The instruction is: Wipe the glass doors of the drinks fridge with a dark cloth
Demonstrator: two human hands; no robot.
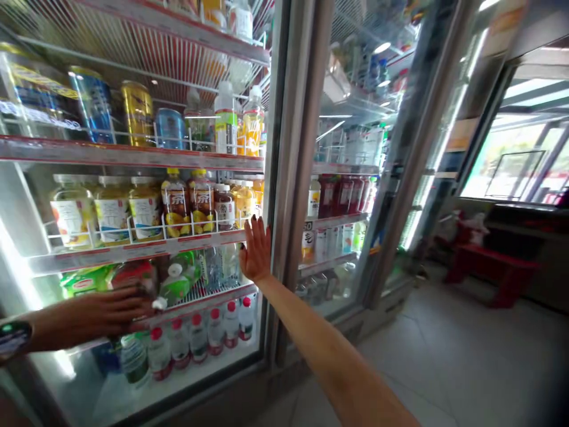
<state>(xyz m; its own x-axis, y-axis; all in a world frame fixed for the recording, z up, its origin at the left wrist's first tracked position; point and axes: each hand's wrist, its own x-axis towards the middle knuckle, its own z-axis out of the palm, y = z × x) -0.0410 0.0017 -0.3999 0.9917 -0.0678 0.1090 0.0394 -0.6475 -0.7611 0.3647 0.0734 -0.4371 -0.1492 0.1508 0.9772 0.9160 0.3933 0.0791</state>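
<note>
My right hand (256, 249) is raised with its fingers stretched upward, palm toward the glass door (111, 394) of a drinks fridge, close to the door's metal frame (291, 196). It looks laid flat on the glass, though contact is hard to confirm. My left hand (118, 308), with a watch (15, 338) on the wrist, reaches in from the left, blurred, fingers extended and holding nothing visible. It lies in front of the lower shelf, nearest a green-labelled bottle (175, 284) and a blurred red package (136, 276).
Juice bottles (151, 210) and tea bottles (202, 201) line the middle shelf; cans (137, 112) stand above. Red-capped water bottles (198, 338) fill the bottom. Another fridge door (342, 284) adjoins on the right. Beyond are tiled floor (427, 350), a red stool (493, 267) and a window (515, 148).
</note>
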